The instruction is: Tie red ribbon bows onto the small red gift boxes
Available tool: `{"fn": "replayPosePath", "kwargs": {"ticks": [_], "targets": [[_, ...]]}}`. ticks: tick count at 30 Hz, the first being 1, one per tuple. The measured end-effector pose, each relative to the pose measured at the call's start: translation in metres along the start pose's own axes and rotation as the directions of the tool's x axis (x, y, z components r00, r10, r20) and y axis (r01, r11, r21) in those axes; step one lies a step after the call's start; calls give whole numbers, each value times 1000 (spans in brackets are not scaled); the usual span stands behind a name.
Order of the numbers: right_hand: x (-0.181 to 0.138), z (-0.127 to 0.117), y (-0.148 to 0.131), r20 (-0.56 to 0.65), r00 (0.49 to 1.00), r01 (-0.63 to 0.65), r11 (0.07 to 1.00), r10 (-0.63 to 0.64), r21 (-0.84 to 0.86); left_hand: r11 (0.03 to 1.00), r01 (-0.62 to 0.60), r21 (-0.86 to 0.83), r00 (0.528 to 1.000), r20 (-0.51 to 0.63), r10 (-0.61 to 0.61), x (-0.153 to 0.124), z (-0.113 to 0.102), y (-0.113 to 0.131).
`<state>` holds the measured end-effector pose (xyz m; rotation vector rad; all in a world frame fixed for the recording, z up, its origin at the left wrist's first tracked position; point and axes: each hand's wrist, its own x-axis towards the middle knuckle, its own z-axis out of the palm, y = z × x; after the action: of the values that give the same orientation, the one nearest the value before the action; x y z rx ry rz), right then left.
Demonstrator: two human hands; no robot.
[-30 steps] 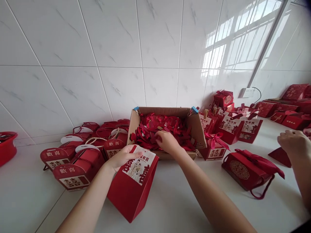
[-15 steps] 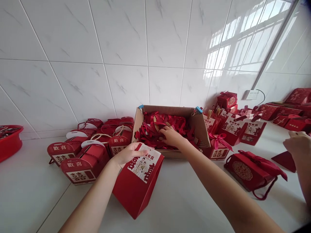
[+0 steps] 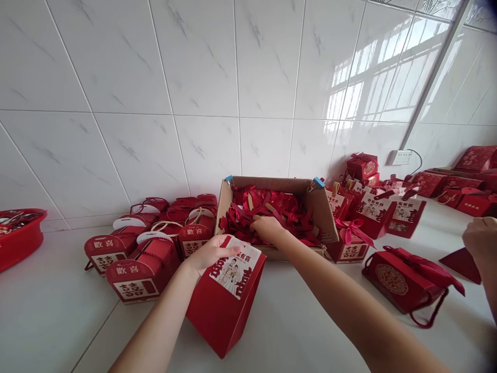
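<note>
My left hand (image 3: pixel 209 254) grips the top edge of a red paper gift bag (image 3: pixel 223 298) with a white picture label, held tilted on the white counter. My right hand (image 3: pixel 267 229) reaches into a cardboard box (image 3: pixel 322 212) full of red ribbons (image 3: pixel 279 207); its fingers are curled down among the ribbons, and what they hold is hidden.
Several red handled gift boxes (image 3: pixel 132 264) stand left of the box. More red boxes and bags (image 3: pixel 373 212) sit at the right, with a red pouch (image 3: pixel 407 280) in front. A red basin (image 3: pixel 19 235) is far left. Another person's hand (image 3: pixel 479 238) is at the right edge.
My right hand has shifted slightly within the ribbon box, moving among the ribbons. My left hand still holds the bag. The view has drifted a little.
</note>
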<state>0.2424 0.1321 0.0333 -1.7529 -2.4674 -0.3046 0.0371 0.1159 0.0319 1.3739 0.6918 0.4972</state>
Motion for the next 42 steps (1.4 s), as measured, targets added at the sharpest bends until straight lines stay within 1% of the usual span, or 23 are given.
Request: {"fn": "replayPosePath", "kwargs": {"ticks": [3, 6, 9, 11, 13, 14, 17, 18, 19, 21, 22, 23, 24, 25, 26, 28, 31, 33, 34, 36, 37, 40, 42], "targets": [[-3, -2, 1, -35, 999, 19, 1000, -19, -6, 1000, -22, -1, 1000, 12, 22, 0, -1, 0], [-7, -8, 4, -129, 992, -2, 1000, 3, 8, 1000, -24, -7, 1000, -3, 24, 0, 1, 1], [-13, -17, 10, -243, 965, -90, 995, 98, 45, 996, -84, -13, 993, -82, 82, 3, 4, 0], [-20, -24, 14, -360, 911, -158, 977, 201, 145, 988, -152, 5, 975, -161, 151, 6, 8, -2], [-27, -29, 17, -500, 803, -168, 928, 324, 332, 968, -241, 63, 932, -263, 249, 11, 12, -6], [-31, -31, 18, -556, 735, -140, 889, 388, 436, 951, -289, 112, 895, -321, 310, 13, 15, -9], [-43, -35, 19, -632, 543, 3, 752, 552, 659, 865, -387, 320, 734, -460, 499, 20, 23, -19], [-48, -37, 19, -643, 476, 52, 710, 600, 702, 833, -395, 388, 686, -479, 548, 22, 26, -22], [-52, -39, 19, -652, 407, 101, 678, 640, 728, 806, -394, 442, 654, -482, 584, 24, 28, -25], [-62, -46, 20, -674, 293, 201, 646, 678, 736, 773, -391, 500, 634, -462, 620, 25, 32, -29], [-68, -51, 21, -687, 256, 251, 640, 680, 727, 768, -393, 506, 639, -451, 624, 26, 34, -30], [-74, -56, 21, -698, 241, 301, 632, 674, 714, 771, -394, 501, 647, -444, 620, 27, 34, -31], [-80, -62, 21, -701, 244, 351, 613, 670, 708, 778, -396, 488, 658, -440, 611, 27, 35, -31], [-86, -69, 21, -696, 269, 393, 584, 666, 711, 787, -399, 471, 668, -438, 601, 27, 34, -32], [-92, -75, 20, -680, 319, 424, 542, 660, 725, 795, -400, 456, 677, -438, 592, 27, 34, -32], [-101, -86, 18, -637, 459, 451, 455, 619, 768, 808, -399, 434, 695, -432, 575, 28, 34, -32], [-108, -92, 11, -547, 700, 442, 323, 459, 837, 817, -402, 413, 703, -433, 565, 28, 34, -32], [-108, -84, 5, -450, 836, 411, 187, 314, 892, 810, -422, 408, 675, -455, 581, 28, 36, -31], [-107, -76, 2, -400, 881, 388, 98, 254, 917, 801, -433, 414, 653, -469, 595, 29, 37, -31], [-106, -51, -5, -325, 919, 350, -83, 224, 933, 790, -444, 422, 620, -492, 611, 30, 38, -32], [-107, -36, -9, -289, 922, 339, -176, 259, 924, 792, -443, 420, 615, -501, 609, 31, 39, -32], [-113, 8, -21, -165, 932, 301, -436, 323, 848, 822, -437, 365, 627, -532, 569, 34, 41, -35], [-120, 27, -28, -110, 948, 263, -539, 300, 800, 841, -437, 320, 639, -548, 540, 35, 43, -37]]}}
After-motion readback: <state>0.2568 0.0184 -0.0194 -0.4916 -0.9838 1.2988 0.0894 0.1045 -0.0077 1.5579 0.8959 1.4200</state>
